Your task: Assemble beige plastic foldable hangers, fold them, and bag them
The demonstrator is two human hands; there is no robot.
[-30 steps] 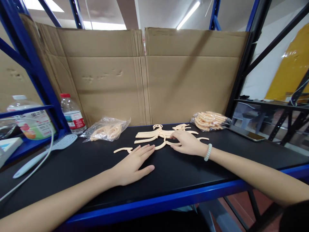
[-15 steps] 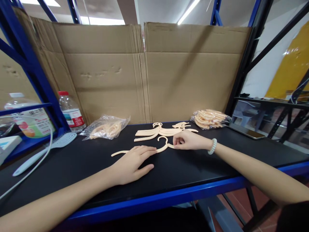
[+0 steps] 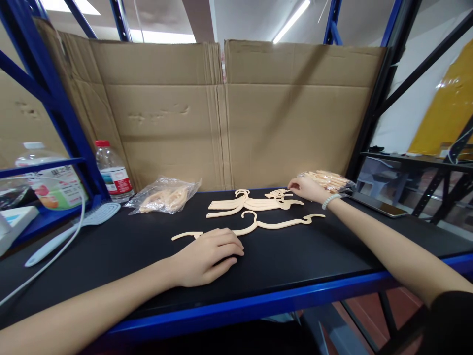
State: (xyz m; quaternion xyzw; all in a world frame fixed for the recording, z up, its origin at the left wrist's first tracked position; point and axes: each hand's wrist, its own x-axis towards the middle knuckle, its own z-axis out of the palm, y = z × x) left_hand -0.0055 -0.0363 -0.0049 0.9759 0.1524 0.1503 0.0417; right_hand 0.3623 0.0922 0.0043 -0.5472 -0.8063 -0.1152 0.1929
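Note:
A cream clothes hanger (image 3: 279, 225) lies across the black tabletop, its hook pointing to the back. My left hand (image 3: 209, 256) rests over the hanger's left arm with fingers stretched out, covering part of it. Behind lies a stack of several cream hanger parts (image 3: 227, 203) with curved hooks. Small cream pieces (image 3: 275, 194) lie in a loose pile at the right end of that stack. My right hand (image 3: 307, 189) is at the right edge of this pile, fingers drawn together; what is between the fingertips is too small to make out.
A clear bag of cream parts (image 3: 166, 197) lies at back left, another bag (image 3: 330, 180) behind my right hand. A phone (image 3: 379, 204) lies at right. At left are a hairbrush (image 3: 74, 228), a red-capped bottle (image 3: 114, 172) and a white cable (image 3: 48, 266). Cardboard (image 3: 166, 123) stands behind.
My right hand has left the hanger's right arm and moved back and right to the small pieces. The hanger's right end now shows. My left hand has shifted slightly toward me.

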